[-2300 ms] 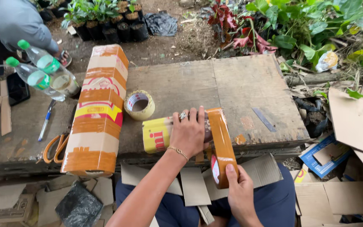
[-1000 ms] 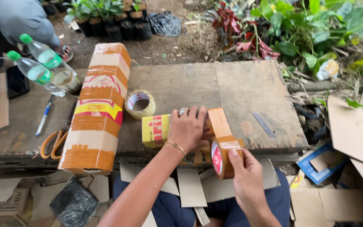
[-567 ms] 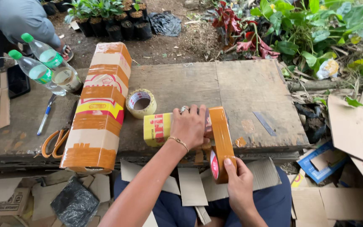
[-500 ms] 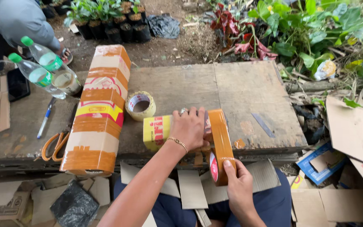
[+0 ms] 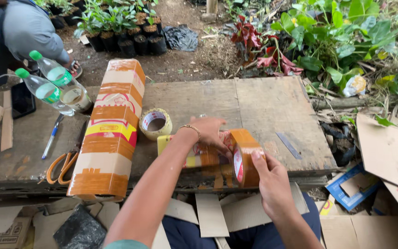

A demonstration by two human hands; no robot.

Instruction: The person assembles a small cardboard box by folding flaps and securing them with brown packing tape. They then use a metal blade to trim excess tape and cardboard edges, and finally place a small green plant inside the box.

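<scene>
1. At the near edge of the wooden table (image 5: 263, 106), I see my left hand (image 5: 208, 133) pressed flat on a small yellow box (image 5: 194, 154), fingers spread over its top rather than curled round it.
2. My right hand (image 5: 270, 177) grips a roll of brown tape (image 5: 245, 157), thumb on its rim, fingers wrapped behind; the roll stands on edge against the box's right end.
3. A long taped carton (image 5: 111, 129) lies to the left, a second tape roll (image 5: 155, 123) just beside it.
4. Scissors (image 5: 63, 163), a pen (image 5: 51, 137) and two bottles (image 5: 54, 83) sit farther left.
</scene>
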